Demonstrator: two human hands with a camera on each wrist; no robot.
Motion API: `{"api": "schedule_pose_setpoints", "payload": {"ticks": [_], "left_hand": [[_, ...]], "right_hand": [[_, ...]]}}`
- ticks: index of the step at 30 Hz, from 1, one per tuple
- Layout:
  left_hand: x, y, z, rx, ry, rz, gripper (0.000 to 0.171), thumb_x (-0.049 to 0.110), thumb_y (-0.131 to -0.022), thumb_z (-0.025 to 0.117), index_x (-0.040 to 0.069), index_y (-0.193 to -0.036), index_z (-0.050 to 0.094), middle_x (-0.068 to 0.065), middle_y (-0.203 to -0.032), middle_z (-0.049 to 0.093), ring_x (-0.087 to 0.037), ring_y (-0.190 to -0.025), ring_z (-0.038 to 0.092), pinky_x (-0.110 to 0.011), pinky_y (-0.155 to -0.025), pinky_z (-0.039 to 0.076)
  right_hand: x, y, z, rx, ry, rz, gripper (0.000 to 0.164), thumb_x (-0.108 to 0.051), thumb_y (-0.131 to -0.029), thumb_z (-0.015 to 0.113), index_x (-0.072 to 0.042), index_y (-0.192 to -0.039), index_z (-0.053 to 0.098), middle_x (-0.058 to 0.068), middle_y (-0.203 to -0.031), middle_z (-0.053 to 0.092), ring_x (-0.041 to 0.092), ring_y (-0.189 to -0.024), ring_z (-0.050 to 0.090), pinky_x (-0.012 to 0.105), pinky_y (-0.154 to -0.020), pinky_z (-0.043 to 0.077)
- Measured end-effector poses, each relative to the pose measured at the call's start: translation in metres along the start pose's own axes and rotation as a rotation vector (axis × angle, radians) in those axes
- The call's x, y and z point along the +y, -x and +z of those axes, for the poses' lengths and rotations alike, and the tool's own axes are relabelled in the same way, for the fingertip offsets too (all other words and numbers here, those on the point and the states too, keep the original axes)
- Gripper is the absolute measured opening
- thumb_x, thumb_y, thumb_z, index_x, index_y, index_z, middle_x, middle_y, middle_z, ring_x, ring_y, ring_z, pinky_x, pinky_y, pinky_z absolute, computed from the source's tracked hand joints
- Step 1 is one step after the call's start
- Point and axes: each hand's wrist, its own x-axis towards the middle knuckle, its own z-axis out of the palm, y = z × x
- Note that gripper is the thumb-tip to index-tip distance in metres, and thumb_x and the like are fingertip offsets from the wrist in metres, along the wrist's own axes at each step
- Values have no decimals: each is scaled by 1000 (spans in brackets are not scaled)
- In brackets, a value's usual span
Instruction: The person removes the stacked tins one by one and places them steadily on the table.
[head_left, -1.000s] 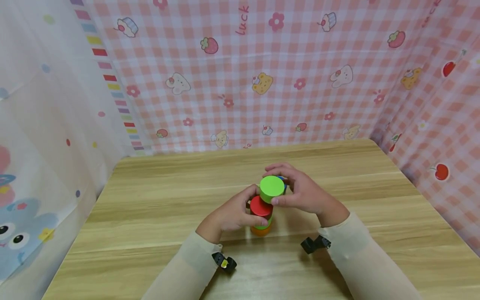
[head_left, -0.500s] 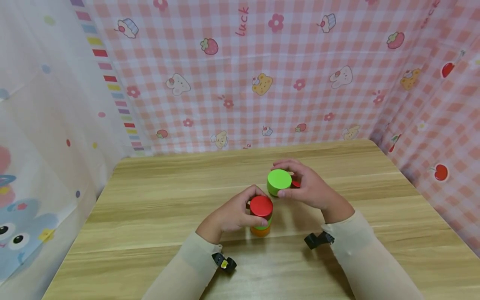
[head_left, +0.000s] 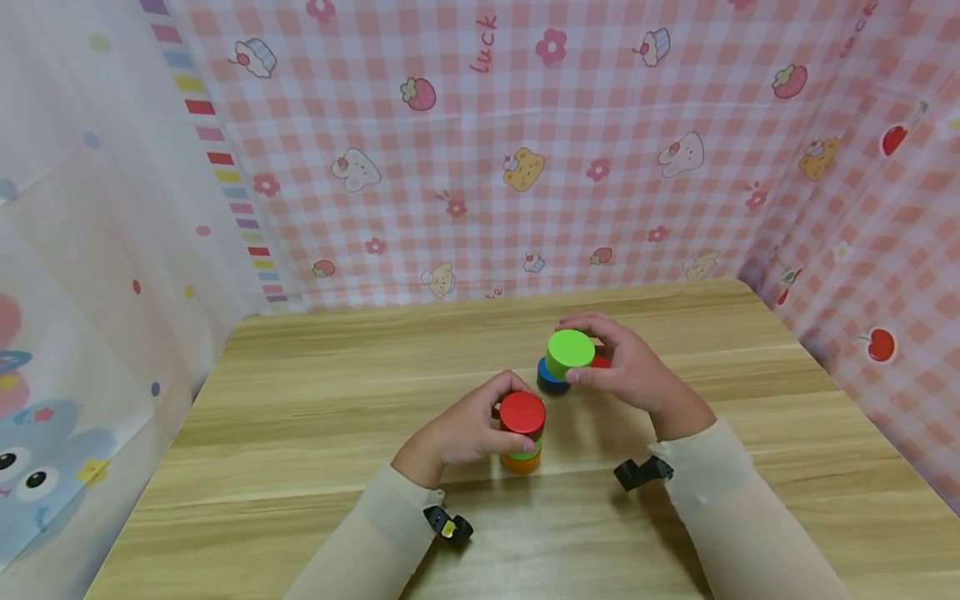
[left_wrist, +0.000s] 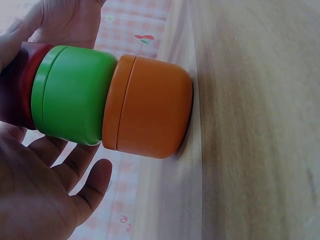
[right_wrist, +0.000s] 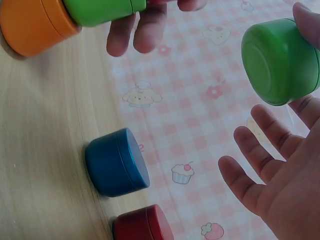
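Three small round lidded jars stand stacked on the table: an orange jar at the bottom, a green jar in the middle and a red jar on top. My left hand grips the red jar between thumb and fingers. A second green jar is in the air, pinched by my right hand to the right of the stack and beyond it. In the right wrist view, a blue jar and another red jar stand on the table below that hand.
The wooden table reaches back to a pink checked cloth hung behind it. A white printed cloth hangs on the left, and a checked one with cherries on the right.
My right hand has moved right and a little farther away with the green jar, off from beside the stack. The blue jar shows more now. My left hand has stayed on the red jar.
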Motion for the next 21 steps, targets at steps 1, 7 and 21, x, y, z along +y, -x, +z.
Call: {"api": "schedule_pose_setpoints", "payload": {"ticks": [1, 7, 21], "left_hand": [[0, 0, 0, 1, -2, -1, 49, 12, -88, 84, 10, -127, 55, -7, -125, 63, -20, -116, 59, -32, -96, 57], [0, 0, 0, 5, -15, -9, 49, 13, -88, 85, 11, -127, 56, -6, -125, 63, -21, -117, 59, -32, -97, 56], [1, 0, 1, 6, -22, -23, 50, 13, -87, 86, 13, -127, 56, -5, -126, 64, -21, -118, 59, -34, -99, 55]], "right_hand": [[0, 0, -1, 4, -1, 4, 52, -1, -90, 77, 0, -139, 60, 21, -147, 52, 19, -124, 56, 27, -100, 52], [3, 1, -7, 29, -6, 33, 52, 0, -90, 76, 3, -139, 59, 22, -147, 52, 19, -123, 56, 27, -101, 51], [18, 4, -26, 129, -7, 125, 49, -5, -93, 76, 0, -140, 59, -3, -128, 65, 15, -115, 60, 27, -97, 52]]}}
